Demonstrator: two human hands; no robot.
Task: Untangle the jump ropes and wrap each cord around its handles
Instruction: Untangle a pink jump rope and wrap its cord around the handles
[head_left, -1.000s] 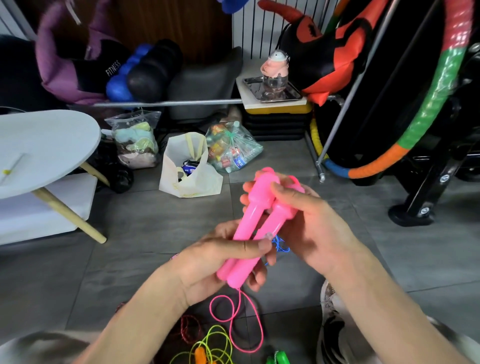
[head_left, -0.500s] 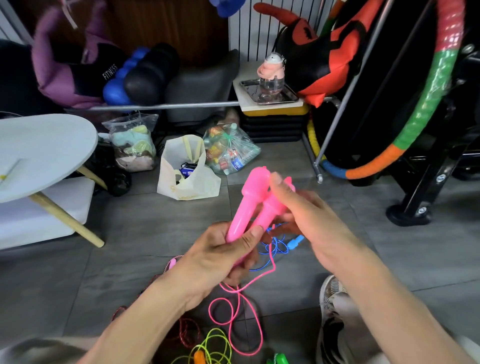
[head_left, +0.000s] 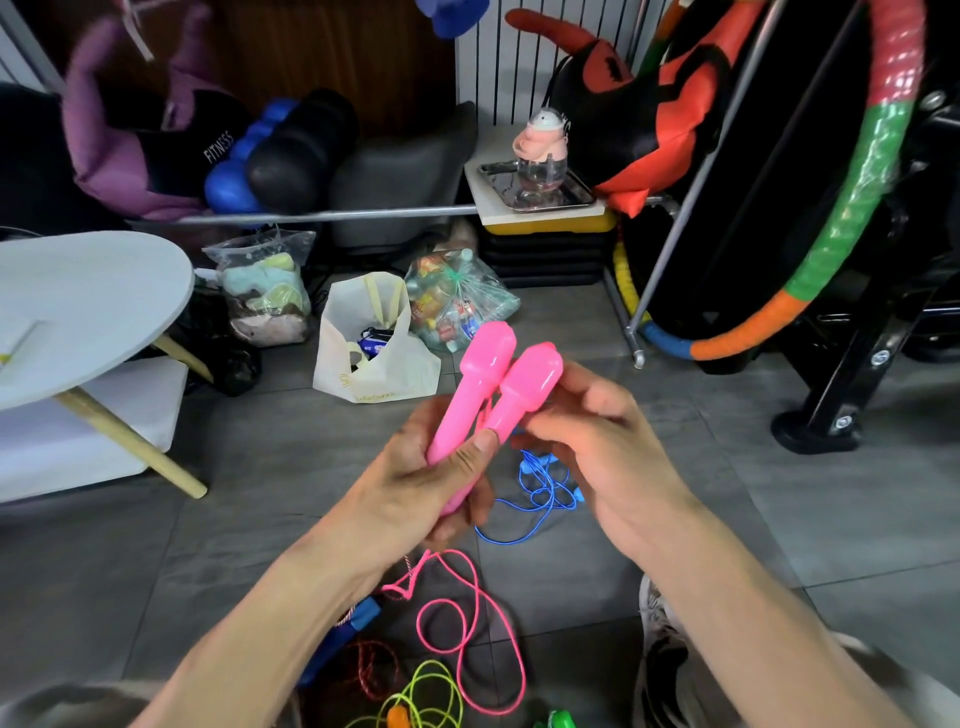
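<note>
Two pink jump-rope handles (head_left: 501, 382) are held side by side, tips pointing up and away. My left hand (head_left: 426, 483) grips their lower ends. My right hand (head_left: 597, 447) pinches the pink cord beside the right handle. The pink cord (head_left: 467, 629) hangs down from under my left hand and loops loosely on the floor. A blue rope (head_left: 543, 486) lies in a tangle on the tiles under my hands. At the bottom edge lie a yellow-green cord (head_left: 431, 693) with an orange handle, a red-brown cord (head_left: 371, 670) and a blue handle (head_left: 358, 621).
A round white table (head_left: 88, 306) with wooden legs stands at the left. Plastic bags (head_left: 374, 358) sit on the grey tiled floor ahead. A striped hoop (head_left: 852, 208) and a black stand foot (head_left: 815, 426) are at the right. A shoe (head_left: 670, 654) is at the lower right.
My right hand let go of the handle tops and moved down and right with the cord. The handles now stand clear of it, and the blue rope on the floor shows.
</note>
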